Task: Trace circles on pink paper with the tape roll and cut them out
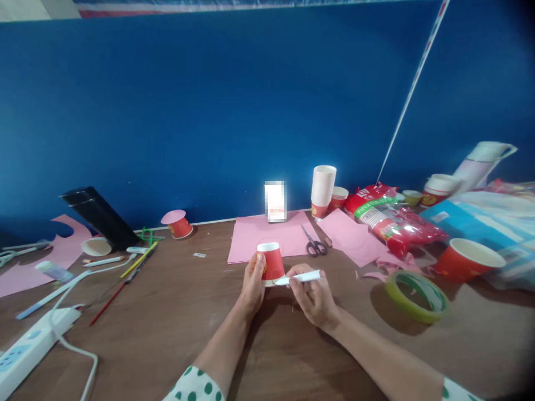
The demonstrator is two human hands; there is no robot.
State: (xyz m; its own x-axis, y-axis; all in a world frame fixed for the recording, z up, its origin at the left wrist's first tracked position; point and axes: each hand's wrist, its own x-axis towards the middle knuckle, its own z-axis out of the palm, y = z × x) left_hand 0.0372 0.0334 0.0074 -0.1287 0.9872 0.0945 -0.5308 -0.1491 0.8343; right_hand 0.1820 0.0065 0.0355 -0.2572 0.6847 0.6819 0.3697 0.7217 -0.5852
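Note:
In the middle, my left hand is closed round the left side of a red paper cup, held up off the table with its white end upward. My right hand grips a white marker pen between thumb and fingers. The pen's tip points left, at the cup's pale lower edge; whether it touches I cannot tell. Behind the cup, pink paper lies flat, with black-handled scissors on its right part. A small blurred-out white object stands at its back.
Yellow-green tape, a red cup and a red cup bag lie right. Stacked cups stand behind. Leftward are a pink-topped cup, a black bottle, pens and a power strip. A blue wall closes the back.

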